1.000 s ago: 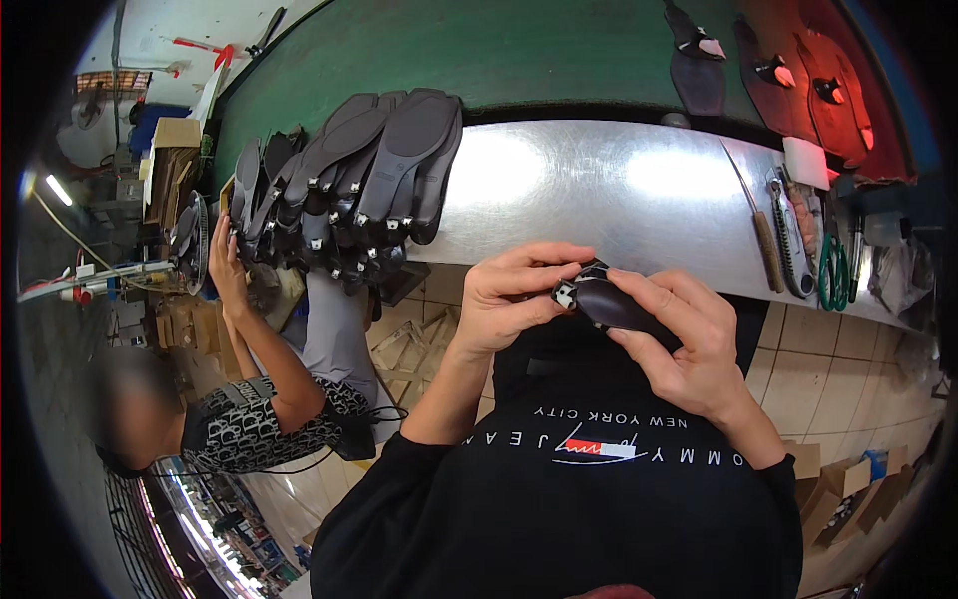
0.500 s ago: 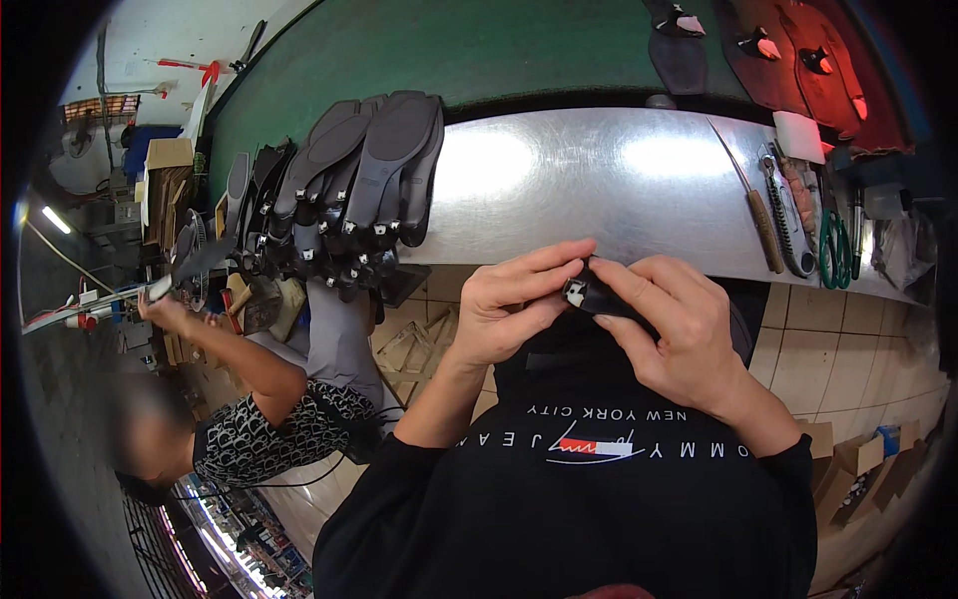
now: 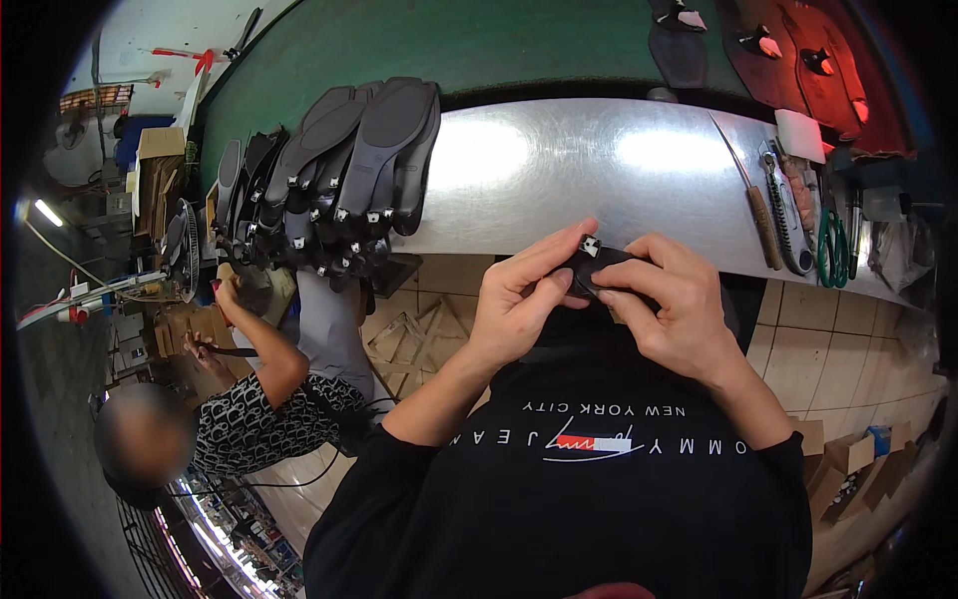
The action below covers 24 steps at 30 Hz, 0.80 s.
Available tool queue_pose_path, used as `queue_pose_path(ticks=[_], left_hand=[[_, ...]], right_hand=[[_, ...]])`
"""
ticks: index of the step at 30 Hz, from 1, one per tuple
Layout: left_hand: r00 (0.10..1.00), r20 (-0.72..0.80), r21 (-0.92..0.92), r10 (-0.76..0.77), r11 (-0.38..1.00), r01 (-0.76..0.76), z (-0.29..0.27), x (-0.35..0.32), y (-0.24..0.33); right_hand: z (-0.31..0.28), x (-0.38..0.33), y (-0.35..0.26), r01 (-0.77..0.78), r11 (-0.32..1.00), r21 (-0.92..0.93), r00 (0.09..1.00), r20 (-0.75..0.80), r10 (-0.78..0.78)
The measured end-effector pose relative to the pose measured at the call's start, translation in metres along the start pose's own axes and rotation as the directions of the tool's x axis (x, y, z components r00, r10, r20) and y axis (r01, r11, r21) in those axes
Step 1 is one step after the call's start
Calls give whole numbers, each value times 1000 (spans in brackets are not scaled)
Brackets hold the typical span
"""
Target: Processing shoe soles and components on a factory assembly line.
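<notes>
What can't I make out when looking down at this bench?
All in the head view:
Dark piece: partly hidden by the left hand and right hand.
Stacked soles: lower ones covered by upper ones.
Strapped sole, top right: cut off by the upper edge.
Cardboard boxes, lower right: contents too small to tell.

A shiny metal bench (image 3: 579,170) stretches across the middle of the frame. A pile of dark soles (image 3: 384,150) sits at its left; at its right lie a brown-handled spike (image 3: 761,230), a silver hand tool (image 3: 791,235) and green-handled scissors (image 3: 832,250). The green surface (image 3: 529,50) along the top bears dark footwear pieces (image 3: 679,60) at upper right.
</notes>
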State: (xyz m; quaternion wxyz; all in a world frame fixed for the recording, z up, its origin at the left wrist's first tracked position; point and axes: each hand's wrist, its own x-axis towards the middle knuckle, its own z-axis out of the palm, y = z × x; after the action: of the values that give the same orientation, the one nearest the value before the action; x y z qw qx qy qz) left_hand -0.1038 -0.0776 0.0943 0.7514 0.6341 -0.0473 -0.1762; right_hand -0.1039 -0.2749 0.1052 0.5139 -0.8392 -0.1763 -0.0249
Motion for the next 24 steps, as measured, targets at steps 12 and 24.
queue_pose_path(ticks=[12,24], left_hand=[[994,-44,59,-103,993,106,-1,0,-3],[987,-68,61,-142,987,147,0,4,3]], right_hand=[[0,-4,2,65,993,-95,984,170,-48],[10,-11,10,53,998,-40,997,59,-51]])
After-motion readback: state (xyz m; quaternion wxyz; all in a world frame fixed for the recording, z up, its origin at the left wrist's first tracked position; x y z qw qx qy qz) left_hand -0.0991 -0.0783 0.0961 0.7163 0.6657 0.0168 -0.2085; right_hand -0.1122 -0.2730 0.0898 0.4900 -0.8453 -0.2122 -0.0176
